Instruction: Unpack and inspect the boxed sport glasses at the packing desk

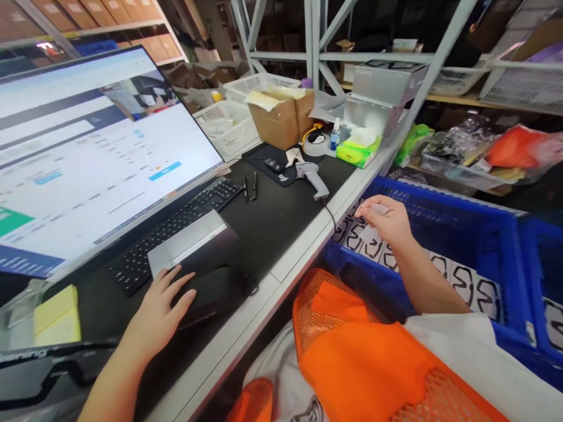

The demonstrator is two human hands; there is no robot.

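Note:
My left hand (165, 308) lies with fingers spread at the near end of a flat silver-and-black box (187, 240), its fingertips touching it. Beside that hand, close to the desk edge, rests a dark rounded case (215, 296) with a small loop. My right hand (389, 220) is raised over a blue crate (440, 205), its thumb and fingers curled together. Something pale shows between them, too small to make out. Inside the crate stands a row of white packages (461, 281) with black curved outlines.
A keyboard (176, 228) sits before a large monitor (97, 158). Further along the black desk are two pens (250, 187), a barcode scanner (312, 176), a mouse (273, 165) and a cardboard box (275, 120). Sunglasses packaging (48, 372) lies at the lower left.

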